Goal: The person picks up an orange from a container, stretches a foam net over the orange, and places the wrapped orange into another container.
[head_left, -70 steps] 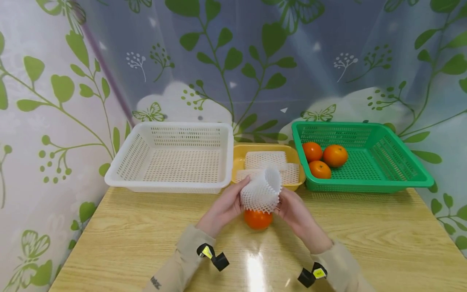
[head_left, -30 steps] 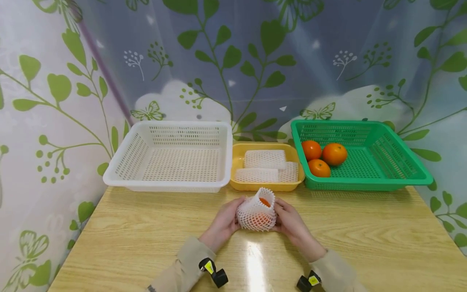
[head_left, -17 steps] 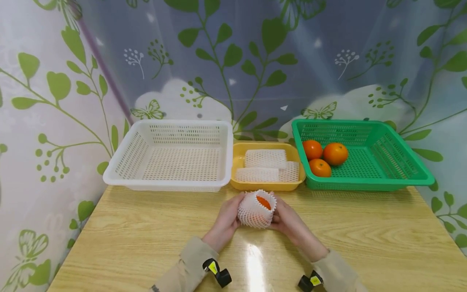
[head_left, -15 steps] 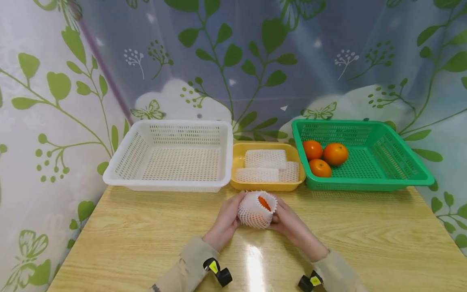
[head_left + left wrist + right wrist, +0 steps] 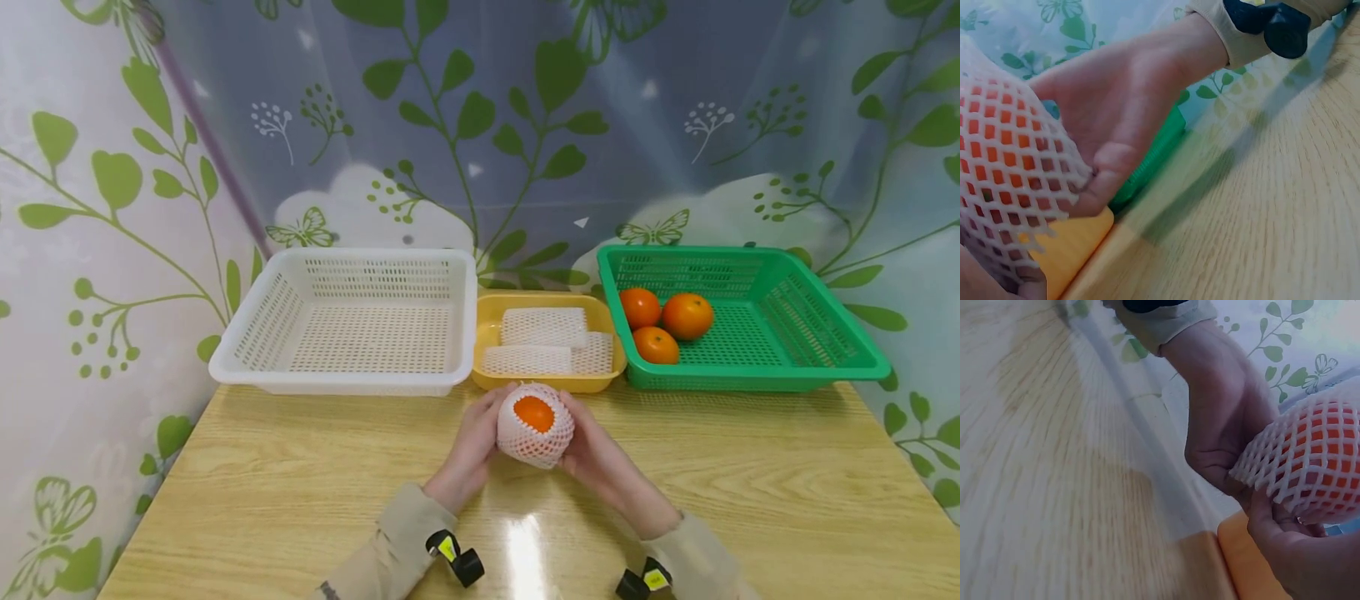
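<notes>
An orange (image 5: 534, 413) sits inside a white foam fruit net (image 5: 532, 454), its bare top showing through the net's opening in the head view. My left hand (image 5: 472, 443) grips the netted fruit from the left, and my right hand (image 5: 603, 458) holds it from the right. Fingers of both hands curl under the net's lower edge in the wrist views; the right hand (image 5: 1125, 100) shows across from the camera in the left wrist view, the left hand (image 5: 1225, 412) in the right wrist view. The fruit's underside is hidden by the net and fingers.
Behind the hands stands a yellow tray (image 5: 487, 379) with several flat foam nets (image 5: 543, 325). To its left is a white basket (image 5: 345, 379). On its right, a green basket (image 5: 757, 379) bears 3 oranges (image 5: 687, 317). All stand on a wooden table (image 5: 315, 467).
The net was drawn down over the orange, from standing tall above it to wrapping round it. Since then the hands have tilted the fruit, so its opening faces the head camera more.
</notes>
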Tool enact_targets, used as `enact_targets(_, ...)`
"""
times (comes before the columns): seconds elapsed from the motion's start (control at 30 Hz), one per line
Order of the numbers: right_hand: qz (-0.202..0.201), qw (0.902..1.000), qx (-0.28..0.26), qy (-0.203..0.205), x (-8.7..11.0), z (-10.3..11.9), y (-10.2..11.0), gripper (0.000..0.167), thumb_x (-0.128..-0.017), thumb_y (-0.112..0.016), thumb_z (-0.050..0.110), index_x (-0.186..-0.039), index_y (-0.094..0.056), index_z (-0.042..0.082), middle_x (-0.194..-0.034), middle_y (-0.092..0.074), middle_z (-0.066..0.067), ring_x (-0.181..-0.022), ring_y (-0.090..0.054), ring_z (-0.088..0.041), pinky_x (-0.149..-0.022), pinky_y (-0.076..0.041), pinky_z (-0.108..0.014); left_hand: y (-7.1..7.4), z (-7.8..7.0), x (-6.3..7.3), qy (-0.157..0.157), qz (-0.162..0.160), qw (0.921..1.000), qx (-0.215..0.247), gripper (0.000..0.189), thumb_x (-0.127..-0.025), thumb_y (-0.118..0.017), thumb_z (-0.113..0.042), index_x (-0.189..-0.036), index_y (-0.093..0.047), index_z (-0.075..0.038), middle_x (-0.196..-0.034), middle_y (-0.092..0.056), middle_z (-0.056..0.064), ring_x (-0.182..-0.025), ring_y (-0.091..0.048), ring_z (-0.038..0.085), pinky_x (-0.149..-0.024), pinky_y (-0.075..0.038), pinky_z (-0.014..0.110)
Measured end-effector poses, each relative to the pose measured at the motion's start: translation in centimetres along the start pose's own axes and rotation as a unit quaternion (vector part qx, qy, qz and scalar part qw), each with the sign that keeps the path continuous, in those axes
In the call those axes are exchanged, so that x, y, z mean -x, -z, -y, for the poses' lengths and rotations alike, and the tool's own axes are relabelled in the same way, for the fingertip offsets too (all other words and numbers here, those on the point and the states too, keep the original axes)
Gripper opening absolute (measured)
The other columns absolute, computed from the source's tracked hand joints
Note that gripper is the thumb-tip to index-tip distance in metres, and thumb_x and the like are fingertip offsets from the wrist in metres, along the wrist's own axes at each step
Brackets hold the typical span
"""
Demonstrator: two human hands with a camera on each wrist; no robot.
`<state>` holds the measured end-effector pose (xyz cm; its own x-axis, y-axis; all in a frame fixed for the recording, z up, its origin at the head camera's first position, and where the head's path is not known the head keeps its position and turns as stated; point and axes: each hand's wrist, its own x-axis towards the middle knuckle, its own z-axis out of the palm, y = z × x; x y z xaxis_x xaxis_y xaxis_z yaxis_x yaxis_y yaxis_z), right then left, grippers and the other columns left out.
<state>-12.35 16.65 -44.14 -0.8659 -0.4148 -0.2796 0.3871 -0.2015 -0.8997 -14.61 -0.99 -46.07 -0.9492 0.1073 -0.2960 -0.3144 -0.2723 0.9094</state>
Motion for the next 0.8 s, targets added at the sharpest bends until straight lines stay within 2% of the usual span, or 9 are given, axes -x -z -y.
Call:
enact_targets(0.1,0.017,0.9997,-0.016,0.011,0.21,0.23,-0.09,0.061,-0.108,-0.029,0.052,-0.15,-0.029,0.007,-0.136,-0.047,-0.004,-0.116,-0.052,-0.014,-0.094,-0.049,-0.027,0.04,0.02,0.04,0.004,0.011,0.9999,0.0,0.042,-0.104,-0.058,-0.035,-0.126,-0.067,-0.001,-0.109,-0.07,-0.001,-0.09,-0.058,0.007,-0.075,-0.047,0.021)
enact_targets(0.2,0.035,0.999,-0.02,0.021,0.22,0.31,-0.01,0.057,-0.109,-0.029,0.05,-0.148,-0.031,0.009,-0.133,-0.05,-0.001,-0.115,-0.053,-0.014,-0.094,-0.049,-0.027,0.15,-0.14,0.02,0.023,0.027,0.9993,0.007,0.049,-0.105,-0.053,-0.042,-0.13,-0.065,-0.002,-0.111,-0.069,0.0,-0.089,-0.058,0.008,-0.074,-0.046,0.022)
enact_targets(0.3,0.048,0.9981,-0.019,0.035,0.15,0.41,-0.06,0.063,-0.109,-0.029,0.049,-0.157,-0.023,0.008,-0.136,-0.051,0.0,-0.118,-0.056,-0.014,-0.098,-0.051,-0.029,0.18,-0.47,0.03,0.042,0.059,0.9969,0.031,0.06,-0.105,-0.041,-0.054,-0.137,-0.058,-0.006,-0.124,-0.063,0.003,-0.101,-0.056,0.012,-0.08,-0.044,0.025)
enact_targets(0.4,0.046,0.9975,-0.014,0.053,0.2,0.41,-0.12,0.069,-0.11,-0.033,0.047,-0.16,-0.013,0.004,-0.132,-0.058,0.0,-0.113,-0.064,-0.014,-0.097,-0.054,-0.032,0.1,-0.74,0.15,0.051,0.092,0.9928,0.058,0.069,-0.103,-0.034,-0.062,-0.144,-0.049,-0.008,-0.134,-0.057,0.007,-0.111,-0.054,0.015,-0.085,-0.044,0.027)
enact_targets(0.5,0.02,0.9973,-0.004,0.07,0.29,0.28,-0.23,0.068,-0.109,-0.038,0.042,-0.159,-0.012,0.002,-0.123,-0.061,-0.003,-0.101,-0.07,-0.014,-0.088,-0.058,-0.031,0.09,-0.78,0.29,0.048,0.104,0.9907,0.073,0.072,-0.103,-0.035,-0.063,-0.147,-0.043,-0.006,-0.134,-0.055,0.008,-0.111,-0.054,0.014,-0.084,-0.045,0.025)
enact_targets(0.57,-0.015,0.9966,0.006,0.08,0.28,0.19,-0.37,0.06,-0.109,-0.043,0.037,-0.154,-0.021,0.004,-0.12,-0.059,-0.004,-0.096,-0.07,-0.014,-0.082,-0.059,-0.029,0.15,-0.7,0.31,0.046,0.107,0.9902,0.078,0.072,-0.104,-0.036,-0.06,-0.148,-0.042,-0.004,-0.131,-0.057,0.008,-0.107,-0.056,0.013,-0.082,-0.047,0.024)
enact_targets(0.73,-0.117,0.9883,0.032,0.093,0.15,0.1,-0.63,0.029,-0.107,-0.053,0.026,-0.126,-0.045,0.007,-0.116,-0.057,-0.006,-0.094,-0.063,-0.014,-0.074,-0.055,-0.024,0.22,-0.49,0.14,0.052,0.115,0.9885,0.083,0.067,-0.106,-0.033,-0.055,-0.148,-0.042,-0.003,-0.128,-0.06,0.01,-0.1,-0.061,0.013,-0.078,-0.052,0.023)
enact_targets(0.8,-0.136,0.9857,0.034,0.094,0.11,0.13,-0.61,0.023,-0.106,-0.054,0.025,-0.12,-0.049,0.007,-0.112,-0.06,-0.004,-0.093,-0.061,-0.013,-0.073,-0.053,-0.023,0.2,-0.47,0.13,0.053,0.115,0.9885,0.082,0.067,-0.106,-0.032,-0.056,-0.149,-0.042,-0.005,-0.129,-0.06,0.011,-0.1,-0.062,0.014,-0.079,-0.053,0.024)
